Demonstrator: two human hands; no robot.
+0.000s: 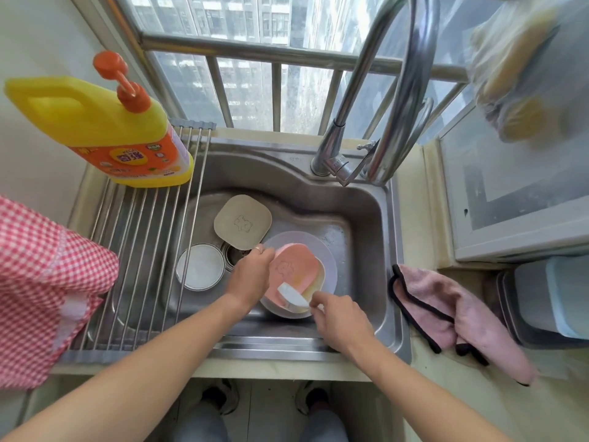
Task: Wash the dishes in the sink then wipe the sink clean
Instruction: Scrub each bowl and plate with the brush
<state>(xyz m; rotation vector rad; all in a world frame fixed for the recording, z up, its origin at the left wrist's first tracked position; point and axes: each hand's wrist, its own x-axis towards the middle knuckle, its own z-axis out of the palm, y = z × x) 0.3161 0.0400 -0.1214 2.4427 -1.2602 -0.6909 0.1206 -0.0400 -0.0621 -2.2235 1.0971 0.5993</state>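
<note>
- left hand point(251, 275): fingers curled round the left edge of the pink plate point(291, 275), holding it tilted over the sink basin; a ring shows on one finger.
- right hand point(342, 317): fingertips pinched together on a white sponge point(293, 296), which lies against the near face of the pink plate.
- pink plate: bears an outlined bear figure; a yellowish plate edge point(318, 283) shows just behind it on the right.
- lilac plate point(328, 256): large and round, lying under and behind the pink plate, right of centre in the basin.
- beige square plate point(243, 223): far left of the lilac plate, leaning in the basin, with the same bear outline.
- white bowl point(200, 267): left of the left hand, near the drain.
- sink point(366, 218): steel, with a curved faucet point(404, 90) at its far right corner.
- roll-up rack point(143, 237): steel rods spanning the sink's left side; a yellow detergent bottle point(105, 122) with an orange pump stands at its far end, and a red checked cloth point(41, 282) hangs at its left.
- pink cloth point(452, 317): black-edged, on the counter right of the sink.
</note>
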